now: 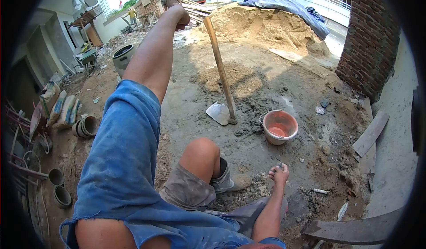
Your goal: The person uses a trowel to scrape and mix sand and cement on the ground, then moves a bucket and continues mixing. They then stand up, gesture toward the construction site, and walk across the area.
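My left arm is stretched far out in front, with my left hand (pixel 178 16) high in the view and its visible fingers curled under; what may be inside them is hidden. Low on the right, my right hand (pixel 278 173) is closed around a small dark grey object (pixel 279 165), too small to name. A hoe (pixel 220 69) stands with its blade on the wet mortar (pixel 186 84) and its wooden handle rising. Beyond my right hand sits a bucket (pixel 279 127), reddish inside. My bent knee and a boot (pixel 230 183) are below the hoe.
A sand pile (pixel 262 25) lies at the back, partly under a blue tarp (pixel 284 2). Brick wall (pixel 370 36) and planks (pixel 371 133) line the right. Sacks (pixel 66 109), several small pails (pixel 84 127) and a barrel (pixel 122 60) stand left. A person (pixel 132 14) is far back.
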